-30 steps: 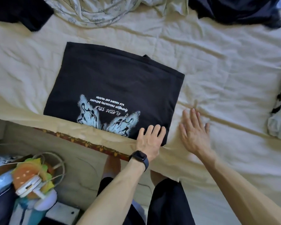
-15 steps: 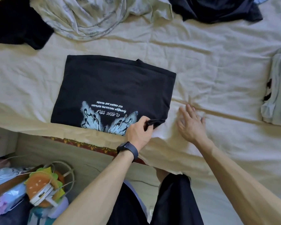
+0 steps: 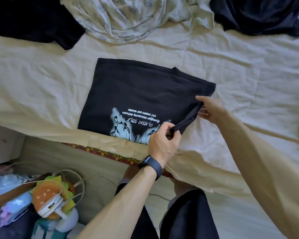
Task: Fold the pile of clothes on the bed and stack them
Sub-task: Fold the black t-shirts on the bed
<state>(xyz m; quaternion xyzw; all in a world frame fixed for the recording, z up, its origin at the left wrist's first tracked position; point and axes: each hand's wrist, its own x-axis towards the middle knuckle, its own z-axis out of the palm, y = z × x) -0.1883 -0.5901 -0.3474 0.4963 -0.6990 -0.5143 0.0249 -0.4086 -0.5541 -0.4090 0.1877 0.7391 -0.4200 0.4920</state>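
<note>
Black T-shirt (image 3: 145, 94): my left grip (image 3: 162, 142) pinches its near right corner, my right grip (image 3: 212, 109) its right edge; lift level, fold left squarely.

matt black cloth t-shirt (image 3: 141, 94) with pale print, creased cream cotton-like bedsheet (image 3: 248, 69), smooth matt dark watch strap (image 3: 152, 165), plush-looking burger toy (image 3: 50, 197)

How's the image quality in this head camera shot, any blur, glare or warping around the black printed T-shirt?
Head view: soft, even light, no glare; the black printed T-shirt loses fold detail in its dark cloth, but its pale print is legible; the right hand looks slightly motion-blurred, the left hand crisper; the wide lens bows the near edge of the cream bedsheet.
</note>
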